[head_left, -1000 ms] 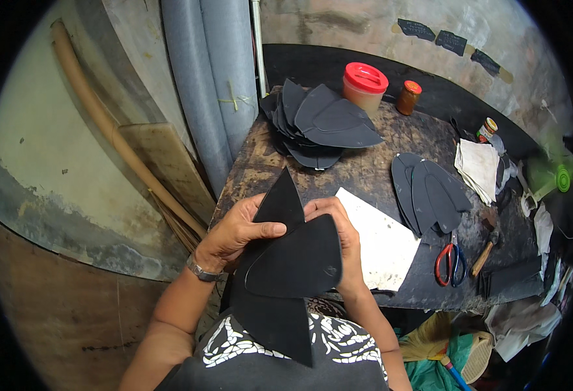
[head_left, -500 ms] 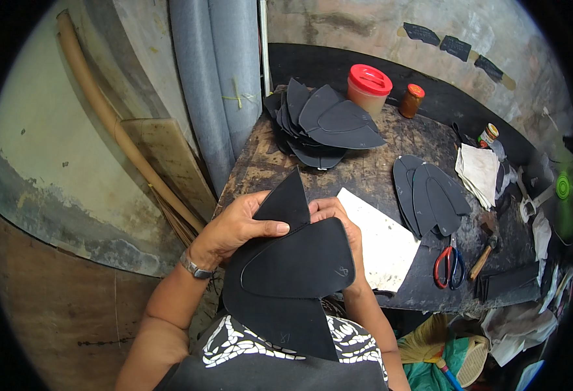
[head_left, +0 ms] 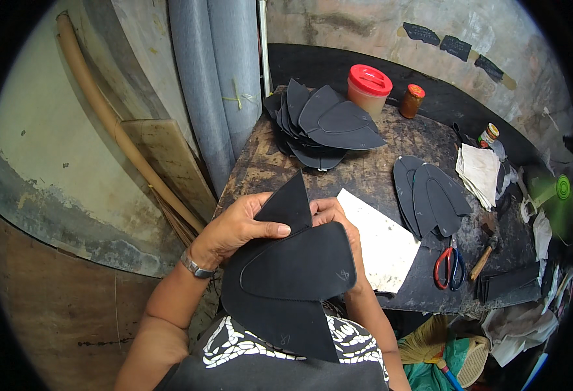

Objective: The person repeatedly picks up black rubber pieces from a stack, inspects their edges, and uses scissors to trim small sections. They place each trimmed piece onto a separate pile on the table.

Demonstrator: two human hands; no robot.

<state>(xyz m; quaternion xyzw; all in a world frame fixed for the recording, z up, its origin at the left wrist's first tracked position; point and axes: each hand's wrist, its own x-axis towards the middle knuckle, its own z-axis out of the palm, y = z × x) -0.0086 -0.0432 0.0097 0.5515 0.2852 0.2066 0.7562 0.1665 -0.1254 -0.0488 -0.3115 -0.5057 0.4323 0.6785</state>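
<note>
Two hands are showing, the left hand (head_left: 237, 228) and the right hand (head_left: 342, 225), and they are sharing a fan of at least three black leather pieces (head_left: 293, 274). One worktop (head_left: 371, 173) is carrying the rest. At 12 o'clock one heap of black cut pieces (head_left: 322, 124) is lying, too overlapped for counting. At 1 o'clock three jars are standing: one red-lidded tub (head_left: 368, 88), one small orange-lidded jar (head_left: 412, 100) and one small jar (head_left: 488, 133). At 3 o'clock about four black sole shapes (head_left: 429, 195) are overlapping. One white sheet (head_left: 381, 244), one stack of pale papers (head_left: 480, 166), one pair of red-handled scissors (head_left: 449, 267) and one hammer (head_left: 483, 251) are lying there too.
</note>
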